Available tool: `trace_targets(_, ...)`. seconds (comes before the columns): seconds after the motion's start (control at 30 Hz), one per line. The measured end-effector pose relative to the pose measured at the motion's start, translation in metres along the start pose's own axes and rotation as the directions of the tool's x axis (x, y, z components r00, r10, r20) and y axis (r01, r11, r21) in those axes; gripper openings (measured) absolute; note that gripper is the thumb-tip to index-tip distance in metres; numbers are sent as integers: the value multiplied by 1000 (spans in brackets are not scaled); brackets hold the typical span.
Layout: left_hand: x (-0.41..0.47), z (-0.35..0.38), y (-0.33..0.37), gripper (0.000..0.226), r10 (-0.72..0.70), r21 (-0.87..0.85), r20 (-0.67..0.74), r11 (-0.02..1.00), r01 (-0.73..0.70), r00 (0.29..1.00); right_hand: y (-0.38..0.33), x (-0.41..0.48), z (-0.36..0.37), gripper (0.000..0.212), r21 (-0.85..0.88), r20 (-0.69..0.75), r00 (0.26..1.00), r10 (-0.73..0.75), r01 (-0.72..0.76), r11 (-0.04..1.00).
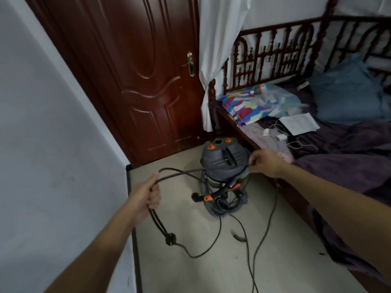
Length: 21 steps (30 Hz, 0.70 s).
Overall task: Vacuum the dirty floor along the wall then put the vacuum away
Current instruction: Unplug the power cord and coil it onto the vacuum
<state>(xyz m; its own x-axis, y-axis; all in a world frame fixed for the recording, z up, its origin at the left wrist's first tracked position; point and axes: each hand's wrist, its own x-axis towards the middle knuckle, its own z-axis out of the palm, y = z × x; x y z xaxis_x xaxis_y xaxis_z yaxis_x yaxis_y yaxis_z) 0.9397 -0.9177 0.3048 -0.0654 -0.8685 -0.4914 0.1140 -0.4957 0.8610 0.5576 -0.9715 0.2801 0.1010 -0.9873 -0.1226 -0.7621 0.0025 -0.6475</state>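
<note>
By door (148,81): vacuum (222,163) upright, hose (242,176) around base.
Left hand (143,198): clenched on looped cord (170,238).
Right hand (264,161): pinching same cord over vacuum.

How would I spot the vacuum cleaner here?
Start at the dark red door. On the floor before it, beside the bed, stands the canister vacuum. It alone is a grey drum with orange knobs, hose coiled at its base.

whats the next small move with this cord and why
Probably bring the right hand across to lay another loop into the left hand: the left grips gathered loops of the cord, while slack trails loose on the floor beside the vacuum.
</note>
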Motion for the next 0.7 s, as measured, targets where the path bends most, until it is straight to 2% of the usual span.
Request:
trace_targets(0.03,7,-14,14,51,40,-40,-44,998,-42,998,24,2,15,15,-130,-5,998,57,-57,990)
trace_targets(0.1,19,-40,41,54,92,-131,-129,985,-108,987,68,1,42,5,-256,-66,972,227,-236,937)
trace_targets(0.17,31,-64,61,54,111,-163,-200,976,-145,973,105,-3,62,25,-277,-86,907,412,-419,865)
trace_targets(0.23,44,-84,77,49,119,-166,-250,972,-164,961,131,-3,75,44,-279,-23,832,554,-538,796)
trace_targets(0.3,61,-96,85,46,118,-153,-270,975,-163,956,138,1,85,53,-256,21,772,635,-609,750)
trace_targets(0.33,71,-99,87,43,116,-137,-268,978,-157,956,133,5,91,51,-262,27,765,643,-616,743)
trace_targets(0.4,95,-99,88,39,117,-78,-246,987,-140,962,109,21,99,43,-302,43,813,581,-544,783)
trace_targets(0.47,124,-93,88,33,129,22,-223,992,-127,966,66,45,109,39,-367,99,883,459,-396,842)
trace_targets(0.57,165,-91,90,14,161,215,-196,969,-118,967,-11,90,126,38,-414,171,946,276,-185,891)
trace_targets(0.63,190,-93,91,11,162,288,-141,951,-116,977,-65,120,136,32,-480,216,970,109,8,877)
trace_targets(0.7,209,-92,93,13,141,294,-51,948,-120,989,-118,143,140,27,-540,248,963,-104,226,811)
